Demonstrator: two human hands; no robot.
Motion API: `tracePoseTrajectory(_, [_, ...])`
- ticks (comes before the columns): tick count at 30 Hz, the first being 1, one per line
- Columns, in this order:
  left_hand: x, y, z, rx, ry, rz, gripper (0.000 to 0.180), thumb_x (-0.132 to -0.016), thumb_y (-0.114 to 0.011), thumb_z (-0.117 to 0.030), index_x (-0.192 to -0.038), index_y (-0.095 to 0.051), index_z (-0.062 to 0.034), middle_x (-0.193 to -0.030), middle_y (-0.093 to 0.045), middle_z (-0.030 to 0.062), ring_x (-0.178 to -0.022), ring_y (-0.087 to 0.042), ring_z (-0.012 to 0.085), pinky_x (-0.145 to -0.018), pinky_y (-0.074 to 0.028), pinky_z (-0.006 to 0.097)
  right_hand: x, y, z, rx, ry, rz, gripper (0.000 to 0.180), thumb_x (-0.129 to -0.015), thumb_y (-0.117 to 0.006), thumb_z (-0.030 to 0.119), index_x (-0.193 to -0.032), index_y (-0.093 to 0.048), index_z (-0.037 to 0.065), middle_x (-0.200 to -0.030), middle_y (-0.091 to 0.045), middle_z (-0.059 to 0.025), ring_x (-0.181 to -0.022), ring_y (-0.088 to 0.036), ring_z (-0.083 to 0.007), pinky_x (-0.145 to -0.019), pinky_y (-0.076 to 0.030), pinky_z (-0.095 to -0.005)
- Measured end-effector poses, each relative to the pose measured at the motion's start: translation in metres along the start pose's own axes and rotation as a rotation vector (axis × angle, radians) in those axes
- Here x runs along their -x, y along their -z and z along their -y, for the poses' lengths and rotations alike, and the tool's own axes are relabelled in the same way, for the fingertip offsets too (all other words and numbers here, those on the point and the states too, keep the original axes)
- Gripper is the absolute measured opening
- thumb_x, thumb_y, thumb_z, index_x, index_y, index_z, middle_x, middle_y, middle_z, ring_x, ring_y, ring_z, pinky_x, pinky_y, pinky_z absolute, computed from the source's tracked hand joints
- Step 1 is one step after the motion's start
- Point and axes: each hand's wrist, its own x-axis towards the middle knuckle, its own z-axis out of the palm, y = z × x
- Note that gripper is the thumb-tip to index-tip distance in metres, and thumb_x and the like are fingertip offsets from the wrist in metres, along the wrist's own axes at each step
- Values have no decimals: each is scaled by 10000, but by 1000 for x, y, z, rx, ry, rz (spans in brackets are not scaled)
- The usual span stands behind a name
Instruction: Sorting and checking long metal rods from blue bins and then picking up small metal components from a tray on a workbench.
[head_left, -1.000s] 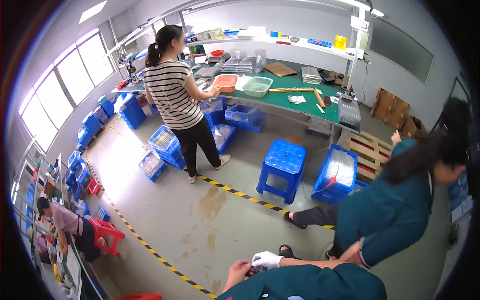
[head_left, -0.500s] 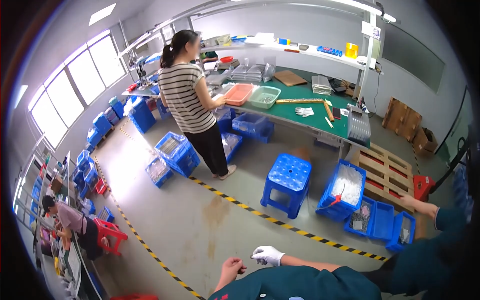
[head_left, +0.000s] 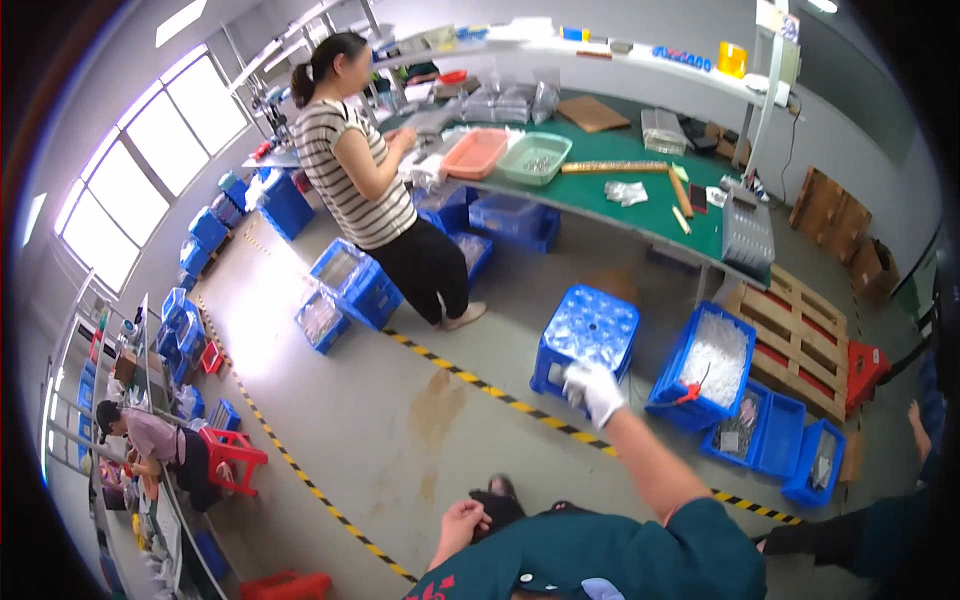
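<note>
My right hand [head_left: 595, 392], in a white glove, is stretched out in front of me. It overlaps the near edge of a blue plastic stool [head_left: 590, 325] with a pattern of round marks on its seat. The glove is smeared, so whether its fingers grip the edge or only pass before it does not show. My bare left hand [head_left: 465, 522] stays low by my body with its fingers curled in. Whatever it may hold is hidden. Right of the stool stands a blue crate [head_left: 655, 385] filled with small white pieces [head_left: 718, 350], with a red object [head_left: 690, 393] at its near corner.
A green-topped workbench [head_left: 610, 210] bears an orange tray [head_left: 475, 153], a pale green tray [head_left: 535, 160] and a glove [head_left: 626, 193]. Someone in a striped top [head_left: 350, 170] stands there. Black-and-yellow tape [head_left: 480, 390] crosses the floor. A wooden pallet [head_left: 790, 340] lies at right.
My right hand has swung forward from beside my left hand to the stool. My view has shifted slightly, and the person at the bench has raised their hands. The co-worker at right has drawn back.
</note>
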Motion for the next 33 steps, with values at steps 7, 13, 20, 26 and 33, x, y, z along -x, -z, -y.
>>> tracePoseTrajectory(7, [-78,39,-55,20,18,-41,136,-876,-539,-113,-946,-538,4,-734,-627,90,-583,-566,123,-538,-463,240,-97,-14,94,-75,176,-104,168,-839,-626,146,-952,-590,28,-764,-614,-56,-619,-563,-105,-537,-437,-226])
tracePoseTrajectory(13, [-178,79,-143,24,-16,-68,116,-874,-530,-97,-932,-533,3,-726,-621,95,-571,-566,133,-533,-465,249,-177,-31,120,-77,205,-215,192,-820,-654,155,-953,-584,35,-762,-623,-66,-597,-568,-112,-516,-444,-242])
tracePoseTrajectory(20, [-275,125,-225,-53,-46,-15,104,-871,-538,-99,-902,-525,-1,-683,-601,81,-532,-546,123,-487,-439,236,-243,-45,163,-96,273,-357,168,-821,-648,159,-931,-577,54,-730,-607,-53,-575,-554,-100,-503,-434,-226])
tracePoseTrajectory(26, [-341,116,-283,-123,-49,41,88,-865,-537,-83,-888,-532,2,-685,-601,79,-536,-546,117,-490,-439,228,-295,-32,231,-110,360,-465,153,-835,-608,161,-939,-574,53,-716,-594,-55,-544,-532,-105,-457,-416,-228])
tracePoseTrajectory(33, [-398,103,-305,-172,1,-6,92,-841,-538,-66,-886,-549,13,-696,-607,87,-553,-559,133,-498,-457,249,-417,-4,372,-259,482,-429,112,-844,-608,207,-837,-586,97,-668,-564,-4,-497,-478,-78,-407,-354,-220])
